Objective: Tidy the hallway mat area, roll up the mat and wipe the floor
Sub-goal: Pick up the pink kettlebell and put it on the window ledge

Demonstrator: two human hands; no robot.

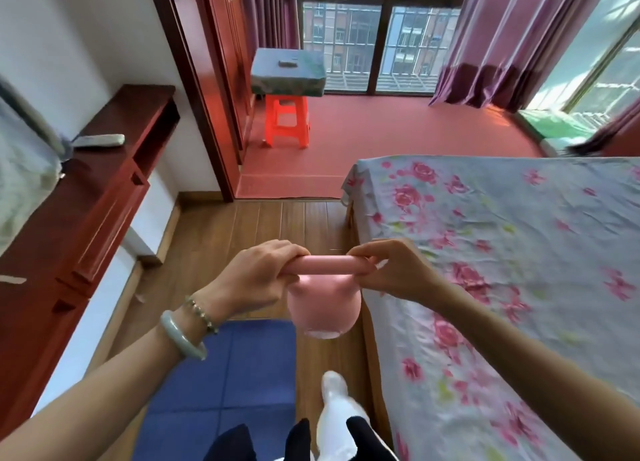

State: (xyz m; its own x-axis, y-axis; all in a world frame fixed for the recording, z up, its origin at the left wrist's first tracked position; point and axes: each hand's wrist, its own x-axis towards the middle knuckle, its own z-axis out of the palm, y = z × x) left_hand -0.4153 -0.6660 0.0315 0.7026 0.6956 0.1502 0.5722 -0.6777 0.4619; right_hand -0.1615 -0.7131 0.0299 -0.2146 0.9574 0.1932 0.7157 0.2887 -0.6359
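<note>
The fingers of the left hand (258,275) are wrapped around one end of a pink kettlebell's (323,306) handle, and the right hand (391,270) pinches the other end. The handle runs left to right between them, and the smooth, round body hangs straight down below. Under the fingers and toward the person lies the blue mat (225,388), flat and not yet rolled, with square tile lines; it looks like foam, though blur makes this uncertain. Around it is glossy wooden floor (207,239), and to the right a bed (502,253) with a flowered sheet.
</note>
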